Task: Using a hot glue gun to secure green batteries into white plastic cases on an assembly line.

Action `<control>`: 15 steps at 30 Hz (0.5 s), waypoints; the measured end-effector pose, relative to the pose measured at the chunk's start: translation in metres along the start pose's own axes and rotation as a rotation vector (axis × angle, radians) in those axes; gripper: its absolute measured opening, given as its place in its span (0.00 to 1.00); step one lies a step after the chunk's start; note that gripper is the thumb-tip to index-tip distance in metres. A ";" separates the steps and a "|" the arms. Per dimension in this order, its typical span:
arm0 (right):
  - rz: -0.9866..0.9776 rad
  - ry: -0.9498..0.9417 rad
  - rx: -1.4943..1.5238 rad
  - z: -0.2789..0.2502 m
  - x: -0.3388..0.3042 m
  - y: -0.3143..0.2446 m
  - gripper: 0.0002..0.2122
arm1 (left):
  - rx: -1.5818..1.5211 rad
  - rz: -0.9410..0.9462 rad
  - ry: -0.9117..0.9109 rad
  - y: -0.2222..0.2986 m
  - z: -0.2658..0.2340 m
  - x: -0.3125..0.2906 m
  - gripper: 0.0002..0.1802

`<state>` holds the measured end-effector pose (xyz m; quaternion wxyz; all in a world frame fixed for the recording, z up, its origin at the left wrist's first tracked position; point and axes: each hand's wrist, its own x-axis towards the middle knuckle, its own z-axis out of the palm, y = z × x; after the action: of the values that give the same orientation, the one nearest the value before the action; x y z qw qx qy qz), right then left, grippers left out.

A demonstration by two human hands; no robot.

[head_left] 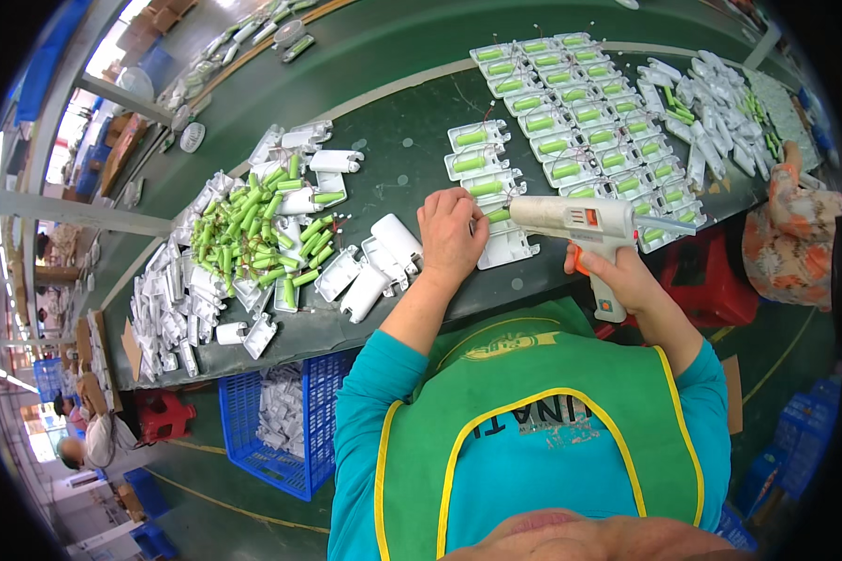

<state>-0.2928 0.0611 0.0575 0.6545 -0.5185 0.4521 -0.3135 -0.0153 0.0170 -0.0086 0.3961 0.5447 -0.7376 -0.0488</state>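
Observation:
My right hand [617, 276] grips the handle of a white hot glue gun [571, 217], a finger at its orange trigger. Its nozzle points left, and a pale glue stick [669, 224] sticks out of its back. My left hand [453, 236] is closed at the left end of a white plastic casing with a green battery cell [498, 215], just by the nozzle tip. What its fingertips pinch is mostly hidden; a small dark bit shows there. Above lie more casings with cells [471, 137]; below is a white casing [505, 249].
Loose green cells [243, 224] lie piled over white casings [164, 304] on the left. Rows of filled casings [571, 112] and a heap of white parts [716, 112] cover the right. A blue crate [323, 411] stands below the table edge. Another person's arm [791, 229] is at far right.

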 end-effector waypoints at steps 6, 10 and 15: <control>0.006 0.023 0.032 0.001 -0.008 -0.003 0.17 | -0.008 0.030 0.002 0.000 0.002 0.000 0.10; -0.010 0.009 0.023 0.000 -0.014 -0.002 0.17 | 0.011 0.047 -0.004 0.001 0.001 0.000 0.11; 0.053 0.015 0.023 0.000 -0.010 0.000 0.16 | 0.121 0.119 0.017 0.015 -0.023 -0.001 0.14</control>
<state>-0.2966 0.0702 0.0606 0.6652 -0.4965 0.4669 -0.3049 -0.0121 0.0324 0.0140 0.3710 0.5234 -0.7667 0.0241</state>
